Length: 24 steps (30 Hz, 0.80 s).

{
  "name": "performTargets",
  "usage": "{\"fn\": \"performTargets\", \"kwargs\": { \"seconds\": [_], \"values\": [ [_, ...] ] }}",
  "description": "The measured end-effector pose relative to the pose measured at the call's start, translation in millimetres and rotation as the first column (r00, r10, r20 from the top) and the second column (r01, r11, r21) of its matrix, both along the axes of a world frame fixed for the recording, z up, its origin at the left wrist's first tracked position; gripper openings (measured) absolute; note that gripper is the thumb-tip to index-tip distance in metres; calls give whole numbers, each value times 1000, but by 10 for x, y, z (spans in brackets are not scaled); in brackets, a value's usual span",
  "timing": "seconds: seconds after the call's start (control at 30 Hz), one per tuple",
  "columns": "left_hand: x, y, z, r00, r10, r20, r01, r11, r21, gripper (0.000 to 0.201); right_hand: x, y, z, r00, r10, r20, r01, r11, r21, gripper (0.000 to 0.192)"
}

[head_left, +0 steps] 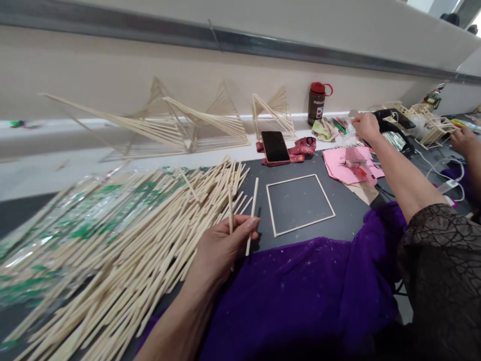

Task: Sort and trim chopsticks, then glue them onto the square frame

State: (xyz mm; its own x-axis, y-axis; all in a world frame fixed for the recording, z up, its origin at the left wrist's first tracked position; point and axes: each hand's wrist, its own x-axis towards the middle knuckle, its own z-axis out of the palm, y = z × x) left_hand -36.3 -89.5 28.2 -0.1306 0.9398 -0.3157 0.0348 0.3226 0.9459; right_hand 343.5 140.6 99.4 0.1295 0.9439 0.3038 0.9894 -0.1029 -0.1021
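Note:
My left hand (227,240) is closed on two short wooden sticks. One stick (254,198) passes between thumb and fingertips; the other stick (230,203) stands beside it, nearer the palm. A square frame of thin sticks (304,229) lies flat on the dark table, right of this hand. Left of it spreads a big heap of loose wooden sticks (150,250). My right hand (366,128) reaches far forward, its fingers bunched at a crumpled clear plastic bag (350,138); what they grip is hidden. Below that arm a glue gun (355,163) rests on pink paper (334,163).
Sticks in green-printed plastic packs (82,220) lie at the left. Twisted stick models (210,120) stand along the wall. A phone (275,147) on a red lanyard and a dark bottle (316,103) are at the back. Another person's hand (466,143) is at the far right, near white cables (449,185).

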Motion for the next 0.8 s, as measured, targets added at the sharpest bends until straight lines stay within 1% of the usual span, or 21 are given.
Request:
{"fn": "performTargets", "kwargs": {
  "seconds": [0.07, 0.13, 0.17, 0.23, 0.3, 0.37, 0.47, 0.6, 0.67, 0.77, 0.8],
  "values": [
    [-3, -3, 23, 1000, -3, -18, 3, 1000, 12, 37, -94, -43, 39, 998, -51, -34, 52, 999, 7, 33],
    [-14, 0, 40, 999, 12, -51, -9, 998, 63, 34, -212, -86, 57, 997, -49, -59, 51, 998, 25, 31],
    [-22, 2, 47, 997, 20, -77, -12, 995, 103, 33, -280, -109, 56, 998, -13, -64, 15, 999, 31, 31],
    [-42, 1, 57, 988, 32, -150, -3, 981, 194, 33, -441, -161, 30, 992, 107, -73, -105, 994, 30, 30],
    [-66, -1, 57, 968, 28, -250, 38, 966, 257, 33, -641, -224, -24, 968, 235, -89, -232, 972, 36, 28],
    [-88, 0, 46, 946, 65, -316, 36, 953, 301, 30, -875, -305, -93, 935, 342, -97, -339, 940, 44, 26],
    [-111, 11, 13, 928, 95, -360, 35, 941, 337, 24, -1246, -458, -190, 867, 482, -128, -487, 873, -13, 23],
    [-137, 48, -39, 904, 96, -417, 44, 948, 314, 18, -1679, -654, -304, 777, 606, -172, -626, 771, -112, 23],
    [-161, 76, -67, 902, 98, -421, 32, 956, 291, 18, -1861, -734, -364, 710, 679, -185, -703, 698, -137, 24],
    [-216, 123, -122, 910, 115, -399, 0, 961, 277, 21, -2109, -846, -441, 581, 791, -191, -814, 556, -171, 28],
    [-239, 140, -145, 906, 124, -404, -5, 959, 282, 24, -2186, -880, -456, 547, 816, -190, -836, 517, -184, 29]
  ]
}}
